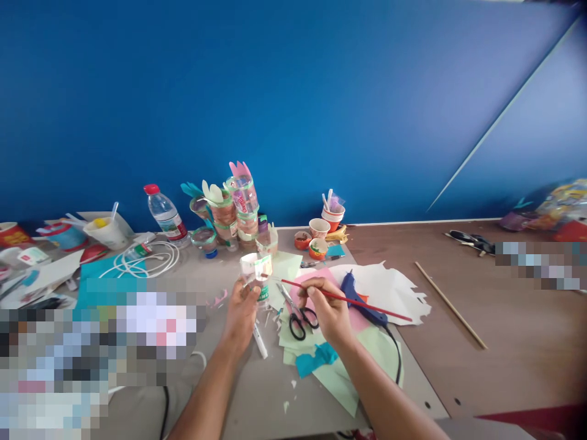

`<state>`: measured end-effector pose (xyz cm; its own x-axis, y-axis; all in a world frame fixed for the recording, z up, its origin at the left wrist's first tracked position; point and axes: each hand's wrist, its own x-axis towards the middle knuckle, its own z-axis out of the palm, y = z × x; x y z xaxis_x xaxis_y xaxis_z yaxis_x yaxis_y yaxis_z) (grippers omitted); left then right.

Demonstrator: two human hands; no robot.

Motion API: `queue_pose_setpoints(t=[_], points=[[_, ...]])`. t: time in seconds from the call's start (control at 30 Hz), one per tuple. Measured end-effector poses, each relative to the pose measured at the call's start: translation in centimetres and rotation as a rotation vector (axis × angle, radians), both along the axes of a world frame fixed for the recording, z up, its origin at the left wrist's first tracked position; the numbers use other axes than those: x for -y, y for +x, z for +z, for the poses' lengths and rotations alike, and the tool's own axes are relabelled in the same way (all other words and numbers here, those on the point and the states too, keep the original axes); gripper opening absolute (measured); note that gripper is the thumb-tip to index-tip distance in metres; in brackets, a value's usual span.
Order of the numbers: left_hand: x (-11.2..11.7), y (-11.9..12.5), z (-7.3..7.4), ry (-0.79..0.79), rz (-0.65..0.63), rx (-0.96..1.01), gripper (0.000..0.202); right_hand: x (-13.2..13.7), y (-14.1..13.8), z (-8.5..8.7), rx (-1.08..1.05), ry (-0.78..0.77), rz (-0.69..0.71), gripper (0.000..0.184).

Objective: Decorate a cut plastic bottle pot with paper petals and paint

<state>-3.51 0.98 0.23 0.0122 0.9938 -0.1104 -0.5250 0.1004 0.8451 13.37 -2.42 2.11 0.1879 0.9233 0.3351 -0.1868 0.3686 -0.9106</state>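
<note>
My left hand (243,305) is closed round a small clear container (263,294), which looks like a cut plastic bottle with a green label and a whitish band at its top. Between the fingers of my right hand (326,302) is a thin paintbrush (376,310) with a red handle. Its tip points left and reaches the container's side; whether it touches, I cannot tell. Black-handled scissors (298,324) lie on coloured paper just left of my right hand. A white marker (260,341) rests below the container.
A blue glue gun (353,290) with a black cord lies on white paper (389,284) at right. Decorated bottle pieces (224,220), a water bottle (167,214) and paper cups (320,228) stand along the blue wall. A wooden stick (452,305) lies farther right, a white cable (160,263) left.
</note>
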Motion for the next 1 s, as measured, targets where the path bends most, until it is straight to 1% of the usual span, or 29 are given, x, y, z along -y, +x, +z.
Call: queue_pose_setpoints(t=[0.07,0.23,0.33,0.4,0.53,0.67,0.83,0.93,1.0], points=[[0.0,0.0,0.0,0.012,-0.008,-0.015,0.04,0.0,0.0,0.0,0.004,0.032,-0.017,0.013],[-0.1,0.1,-0.1,0.008,0.029,-0.04,0.044,0.0,0.1,-0.2,0.011,-0.007,0.045,0.012],[-0.2,0.1,-0.2,0.021,0.041,-0.049,0.046,-0.1,0.1,-0.3,-0.015,0.059,0.001,0.013],[-0.1,0.1,-0.2,0.033,0.05,-0.065,0.047,-0.1,0.1,-0.3,-0.008,0.077,-0.005,0.013],[0.0,0.1,-0.2,0.041,0.048,-0.108,0.048,-0.1,0.1,-0.3,0.012,0.064,0.046,0.012],[-0.1,0.1,-0.8,0.06,0.015,-0.128,0.05,-0.1,0.2,-0.4,-0.013,0.084,0.038,0.013],[-0.3,0.1,-1.6,0.097,0.046,-0.163,0.054,-0.2,0.2,-0.5,0.001,0.095,0.028,0.014],[-0.4,0.2,-1.7,0.099,0.038,-0.17,0.053,-0.2,0.2,-0.4,0.008,0.084,0.025,0.015],[-0.3,0.3,-1.7,0.103,0.016,-0.146,0.052,-0.2,0.2,-0.4,0.034,0.046,0.031,0.014]])
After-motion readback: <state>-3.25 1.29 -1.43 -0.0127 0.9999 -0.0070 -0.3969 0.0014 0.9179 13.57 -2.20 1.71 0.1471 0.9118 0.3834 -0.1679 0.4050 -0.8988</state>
